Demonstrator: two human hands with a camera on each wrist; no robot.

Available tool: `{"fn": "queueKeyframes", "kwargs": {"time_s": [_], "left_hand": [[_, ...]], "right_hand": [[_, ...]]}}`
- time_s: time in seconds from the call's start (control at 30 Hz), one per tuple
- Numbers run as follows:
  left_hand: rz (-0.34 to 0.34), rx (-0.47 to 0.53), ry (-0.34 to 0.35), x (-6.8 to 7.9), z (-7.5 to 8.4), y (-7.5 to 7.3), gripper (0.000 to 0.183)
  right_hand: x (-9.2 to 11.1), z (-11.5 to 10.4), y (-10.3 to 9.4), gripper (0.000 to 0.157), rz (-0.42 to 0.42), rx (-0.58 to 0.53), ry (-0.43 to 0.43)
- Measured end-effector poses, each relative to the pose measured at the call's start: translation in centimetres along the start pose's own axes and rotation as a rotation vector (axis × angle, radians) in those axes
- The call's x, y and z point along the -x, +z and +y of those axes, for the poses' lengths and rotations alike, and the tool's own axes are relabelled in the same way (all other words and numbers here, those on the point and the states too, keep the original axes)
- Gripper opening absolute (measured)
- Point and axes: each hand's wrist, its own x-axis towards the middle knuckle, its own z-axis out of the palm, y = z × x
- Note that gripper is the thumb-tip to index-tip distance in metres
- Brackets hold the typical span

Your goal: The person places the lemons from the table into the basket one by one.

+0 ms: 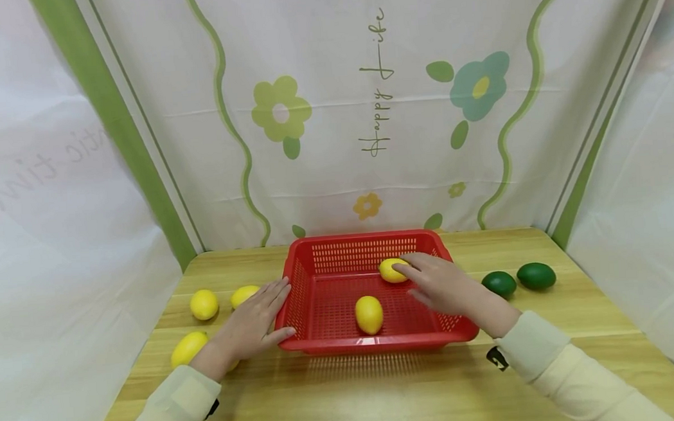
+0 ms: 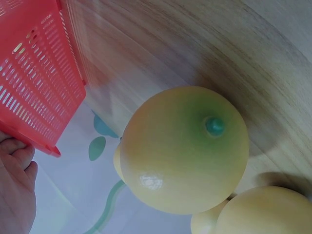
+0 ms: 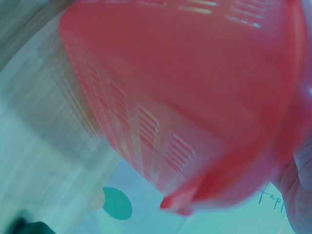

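A red plastic basket (image 1: pixel 374 345) with slotted walls stands on the table and holds two yellow lemons. My right hand (image 1: pixel 440 283) reaches over the basket's right side, its fingertips at the rear lemon (image 1: pixel 391 271). The thumb is spread away from that lemon. Nearer the front wall lies the other lemon (image 1: pixel 369 315). On the basket's left rim rests my left hand (image 1: pixel 257 320), fingers extended; in the left wrist view its fingertips are by the red rim (image 2: pixel 29 141). In the right wrist view the basket wall (image 3: pixel 146 122) hides the right fingertips.
Several more lemons lie left of the basket, among them a round one (image 1: pixel 204 305) and one beside my left forearm (image 1: pixel 188 350). Two dark green oval fruits (image 1: pixel 499 284) sit to the right. A printed curtain (image 1: pixel 334 172) hangs behind the wooden table (image 1: pixel 360 402).
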Motion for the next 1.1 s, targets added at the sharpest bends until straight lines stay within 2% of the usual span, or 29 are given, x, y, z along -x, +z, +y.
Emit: {"fn": "queueKeyframes", "kwargs": {"time_s": [0.33,0.7,1.1], "left_hand": [[0.012,0.005,0.002,0.0,-0.1,0.2,0.08],[0.006,-0.005,0.009,0.0,-0.1,0.2,0.081],[0.0,-0.001,0.013,0.1,-0.2,0.2,0.082]], "right_hand": [[1.5,1.6,-1.6,0.063,0.051,0.0,0.017],[4.1,3.9,-3.5,0.064,0.107,0.006,0.088],[7.3,6.2,-4.0,0.066,0.176,0.07,0.092]]}}
